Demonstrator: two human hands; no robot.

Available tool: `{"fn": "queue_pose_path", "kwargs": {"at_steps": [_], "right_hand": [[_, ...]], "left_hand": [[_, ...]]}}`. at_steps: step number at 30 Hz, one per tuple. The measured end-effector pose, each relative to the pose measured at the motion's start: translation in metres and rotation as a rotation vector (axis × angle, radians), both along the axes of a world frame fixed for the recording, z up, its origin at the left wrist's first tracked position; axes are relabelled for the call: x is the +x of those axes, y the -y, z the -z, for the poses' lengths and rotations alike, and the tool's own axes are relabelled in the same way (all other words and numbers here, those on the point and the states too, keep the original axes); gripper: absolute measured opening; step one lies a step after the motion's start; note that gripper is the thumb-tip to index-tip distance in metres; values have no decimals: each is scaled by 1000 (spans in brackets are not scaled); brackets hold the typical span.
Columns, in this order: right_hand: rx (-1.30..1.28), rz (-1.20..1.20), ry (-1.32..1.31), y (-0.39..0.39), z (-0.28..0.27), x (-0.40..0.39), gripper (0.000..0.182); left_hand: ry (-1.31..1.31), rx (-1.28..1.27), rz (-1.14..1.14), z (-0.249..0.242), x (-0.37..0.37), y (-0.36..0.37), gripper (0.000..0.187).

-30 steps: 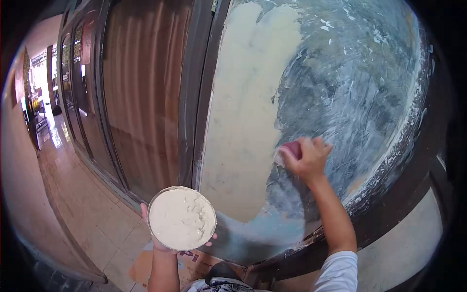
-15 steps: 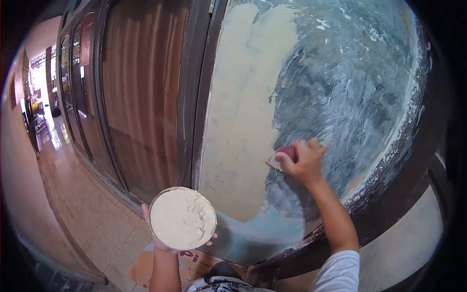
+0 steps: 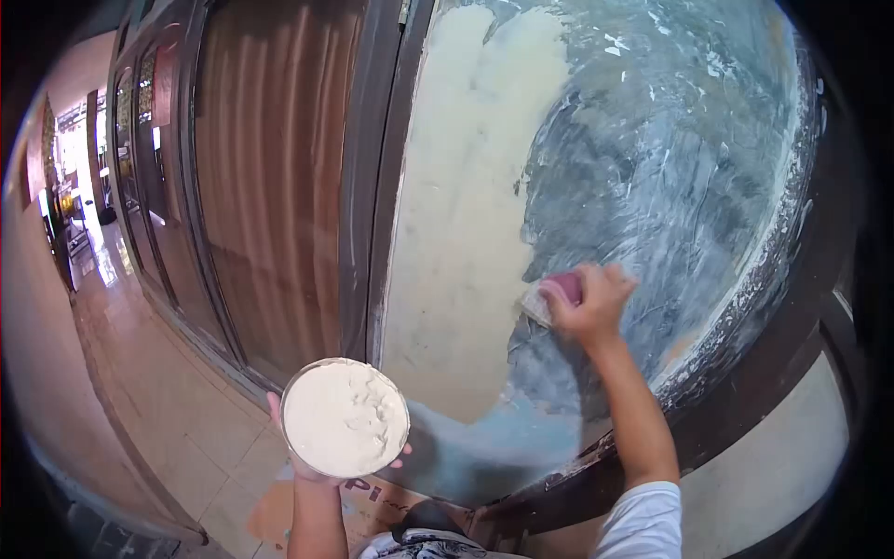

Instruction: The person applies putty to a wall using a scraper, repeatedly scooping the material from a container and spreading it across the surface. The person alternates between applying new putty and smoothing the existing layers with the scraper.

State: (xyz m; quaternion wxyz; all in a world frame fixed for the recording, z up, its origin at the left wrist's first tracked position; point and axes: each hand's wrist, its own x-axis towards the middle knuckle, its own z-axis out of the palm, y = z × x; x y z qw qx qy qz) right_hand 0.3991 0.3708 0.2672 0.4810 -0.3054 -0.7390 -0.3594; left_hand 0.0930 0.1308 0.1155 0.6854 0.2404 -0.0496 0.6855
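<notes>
My left hand [image 3: 301, 466] supports a round, clear-rimmed bowl [image 3: 285, 433] from below, fingers curled up around its sides. Cream-coloured putty [image 3: 340, 419] fills it, smooth on the left and lumpy towards the right. My right hand [image 3: 598, 303] grips a putty scraper [image 3: 564, 287] with a dark red grip. The scraper's pale blade [image 3: 537, 304] is at the wall panel, by the edge between the cream coat [image 3: 456, 270] and the bare grey-blue surface [image 3: 643, 205]. Slight motion blur softens the fingers.
A dark frame post [image 3: 368, 186] borders the panel on the left, beside a window with a brown curtain [image 3: 275, 158]. On the right runs a dark, paint-chipped frame [image 3: 745, 307]. Below lie floor tiles [image 3: 200, 429] and a printed cardboard sheet [image 3: 279, 512].
My right hand and the scraper have shifted slightly right, and the blade has turned. The bowl in my left hand has moved a little left.
</notes>
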Motion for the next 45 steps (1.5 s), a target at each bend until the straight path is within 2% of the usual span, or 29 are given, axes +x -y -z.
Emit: {"fn": "queue_pose_path", "kwargs": {"at_steps": [1, 2, 3, 6, 9, 10, 11, 13, 15, 17, 19, 21, 22, 25, 26, 27, 29, 31, 33, 34, 35, 37, 38, 39, 42, 43, 45], "right_hand": [[-99, -8, 140, 2, 12, -1, 38], [11, -53, 298, -6, 25, 1, 38], [17, -59, 296, -8, 19, 1, 38], [70, 75, -74, -3, -20, -2, 37], [86, 27, -80, 0, -19, 0, 37], [-14, 9, 33, 6, -2, -4, 37], [-6, 7, 35, 5, 16, -3, 37], [16, -35, 391, 3, 37, -7, 37], [46, -15, 322, -3, 11, -5, 37], [79, 55, -113, 6, -27, -3, 37], [140, 86, -219, -1, -29, 1, 36], [-32, 2, 103, 2, 3, -2, 35], [-39, -36, 254, 8, 19, -5, 33], [58, -72, 320, 6, 21, -6, 31], [38, 44, 160, 3, 7, 0, 33], [34, 47, 164, 1, -6, 5, 33], [112, 64, -187, -2, -24, 13, 39], [48, 38, -118, 13, -6, 9, 40], [-70, -42, 292, 13, 21, 5, 37], [42, 29, 383, 10, 24, 4, 36], [41, 30, 381, 6, 20, 6, 36], [28, 96, -56, 4, -13, 7, 37], [103, 92, -236, 5, -25, 7, 37], [100, 94, -235, 7, -21, 8, 37], [-47, -91, 127, 7, 18, 4, 36], [-46, -94, 131, 1, 30, 6, 36], [7, -10, 312, -8, 41, 10, 36]], "left_hand": [[-37, 22, -13, -1, -2, -1, 110], [170, 96, 139, -3, 2, -1, 122], [168, 101, 133, -5, 1, 1, 122], [238, 11, 130, -6, 3, 5, 123], [197, -6, 134, 5, -2, 3, 124], [222, -5, 140, 4, -1, 4, 123], [224, 3, 138, 2, -2, 5, 123], [253, -11, 141, 1, -2, 8, 123], [218, -5, 143, 6, -7, 5, 122], [198, 58, 133, 8, -6, 5, 122], [232, 10, 107, -1, -1, 6, 123], [231, -9, 128, 0, -2, 6, 122], [229, -4, 133, 3, -3, 6, 122], [163, 19, 116, 3, -4, 4, 121], [216, 8, 124, 1, -3, 6, 121], [272, -4, 131, -2, -1, 8, 121], [211, 8, 133, 5, -4, 4, 121], [143, 21, 134, 7, -8, 3, 121], [133, 22, 127, 7, -7, 4, 121], [167, 21, 123, 4, -5, 6, 122], [165, 20, 124, -1, -4, 8, 122], [305, -25, 120, -8, 1, 12, 122], [215, -9, 119, -1, -2, 10, 122], [216, -13, 120, 2, -2, 9, 122], [159, 31, 131, 6, -4, 8, 123], [162, 33, 127, 5, -3, 10, 123], [311, -56, 96, -3, -1, 16, 124]]}}
